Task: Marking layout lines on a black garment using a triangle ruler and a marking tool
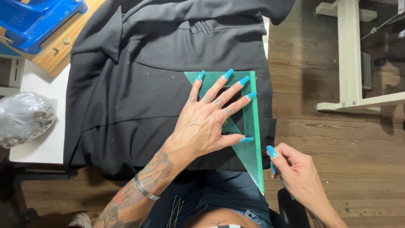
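Here the left hand [202,122] lies flat, fingers spread wide, pressing down on a green see-through set square [249,147]; fingertips with long blue nails fan over its upper part, thumb reaching toward its long right edge. The right hand [295,173] sits just beside the set square's lower right edge, fingers curled together, seemingly pinching something small and blue, too hidden to name. The set square rests on a black garment [139,93], its long straight edge running down the cloth's right side, its narrow tip hanging past the cloth over the person's lap. The black garment is spread over a white bench [46,143], covering most of it, a collar-like fold at upper left. A silver bangle [145,190] circles the tattooed left forearm. Blue denim shorts [215,190] show below the cloth. On the bench's left end lies a crumpled clear plastic bag [23,118]. A blue plastic item [38,17] sits on a wooden board [63,46] at top left. A pale metal frame [350,55] stands on the wooden floor [329,139] at right.
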